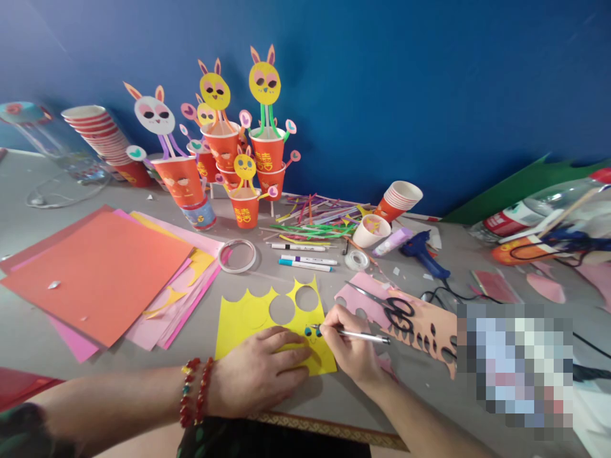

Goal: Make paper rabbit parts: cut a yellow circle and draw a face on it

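My left hand (262, 369) lies flat, fingers spread, on a yellow paper sheet (243, 318) with round holes and a scalloped top edge. Between the fingers of my right hand (351, 346) is a white pen (365, 335), its tip on the yellow paper beside two small dark-blue drawn eyes and a mouth. Just above the sheet lie several markers (305, 264). To the right of my right hand, black-handled scissors (398, 313) rest on pink and peach paper scraps (424, 334).
Red cups (176, 181) with paper rabbit figures stand along the blue wall. Orange paper (105, 273) tops a stack at left. A tape roll (237, 256), pipe cleaners (315, 219), white cup (371, 231), blue glue gun (424, 254) and bottle (515, 216) lie farther back.
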The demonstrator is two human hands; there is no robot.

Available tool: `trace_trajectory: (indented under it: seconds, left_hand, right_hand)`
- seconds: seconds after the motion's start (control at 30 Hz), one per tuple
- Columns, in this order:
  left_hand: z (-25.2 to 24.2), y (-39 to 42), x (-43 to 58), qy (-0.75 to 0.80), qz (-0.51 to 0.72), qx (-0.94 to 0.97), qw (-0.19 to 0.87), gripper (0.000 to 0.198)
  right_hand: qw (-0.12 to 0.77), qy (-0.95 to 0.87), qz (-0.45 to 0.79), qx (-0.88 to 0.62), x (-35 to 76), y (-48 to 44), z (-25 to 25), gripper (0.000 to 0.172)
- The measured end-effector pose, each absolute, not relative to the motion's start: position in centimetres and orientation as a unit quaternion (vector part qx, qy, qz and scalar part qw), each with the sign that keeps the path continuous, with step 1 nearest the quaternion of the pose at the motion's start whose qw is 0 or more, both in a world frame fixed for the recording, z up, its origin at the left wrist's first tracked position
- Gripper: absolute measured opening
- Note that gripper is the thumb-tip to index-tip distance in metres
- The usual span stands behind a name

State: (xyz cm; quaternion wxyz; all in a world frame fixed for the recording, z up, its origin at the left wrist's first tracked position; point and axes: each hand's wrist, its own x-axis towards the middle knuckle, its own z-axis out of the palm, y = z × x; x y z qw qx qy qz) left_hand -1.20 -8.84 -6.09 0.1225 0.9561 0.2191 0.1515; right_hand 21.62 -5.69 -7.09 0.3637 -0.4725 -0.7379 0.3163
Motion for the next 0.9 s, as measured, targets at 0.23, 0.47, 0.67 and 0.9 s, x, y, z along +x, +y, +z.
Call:
trace_trajectory:
  seconds: [0.23,0.47,0.67,0.9]
  left_hand:
    - [-6.11,-8.84,-1.24,0.218,0.156,0.956,0.121,0.027]
    - [-6.07,-8.83,-1.2,0.22,0.151,0.955,0.131,0.026]
    - [-6.08,-8.85,-1.21,0.216,0.155,0.956,0.126,0.029]
    - [-6.11,-8.85,-1.25,0.218,0.15,0.955,0.132,0.028]
  right_hand:
    - [0.358,-0.741,0.291,-0.487,21.56,-5.76,-6.95,0.025]
    - [0.358,-0.746,0.284,-0.484,21.43,-5.67,-6.6,0.026]
    - [0.361,-0.747,0.278,-0.485,21.33,-5.63,-6.45,0.026]
    - [0.351,-0.753,0.277,-0.483,21.35,-5.56,-6.74,0.025]
